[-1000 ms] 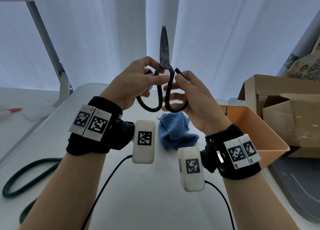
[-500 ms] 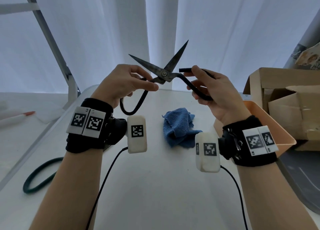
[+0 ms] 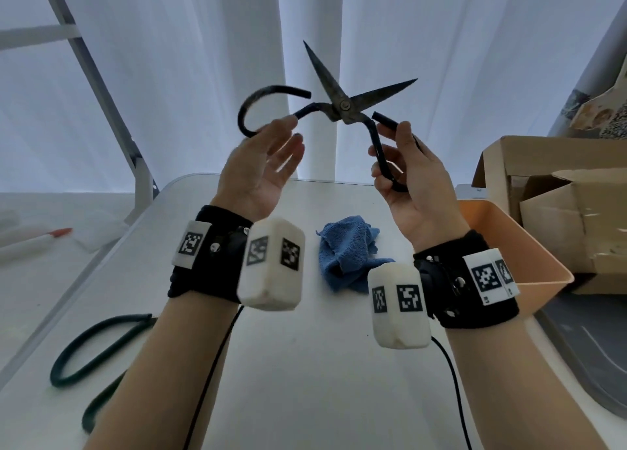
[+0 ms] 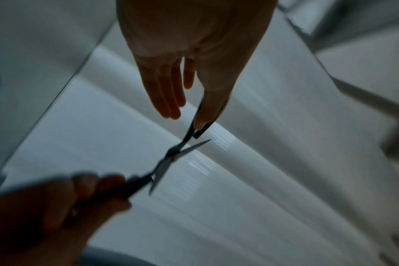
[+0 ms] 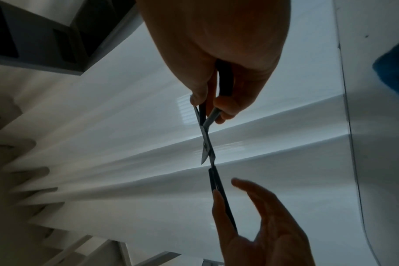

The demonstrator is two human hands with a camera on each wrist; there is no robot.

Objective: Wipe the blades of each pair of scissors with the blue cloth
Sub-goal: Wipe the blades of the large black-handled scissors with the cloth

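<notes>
Head view, near to far: green-handled scissors (image 3: pixel 98 351) lying untouched near left on the table (image 3: pixel 305 364), blue cloth (image 3: pixel 346 252) crumpled mid-table, unheld. Farther up, black scissors (image 3: pixel 342 105) spread wide in the air, right hand (image 3: pixel 410 178) clenched round one handle loop, left hand (image 3: pixel 261 167) slack-fingered, thumb touching the other. Wiping apparently not yet started.

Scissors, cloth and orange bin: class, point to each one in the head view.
Scissors (image 3: pixel 345 105): head view, on the pivot screw.
Cloth (image 3: pixel 346 251): head view, on the middle of its folds.
Orange bin (image 3: pixel 529 246): head view, on its inner wall.
</notes>
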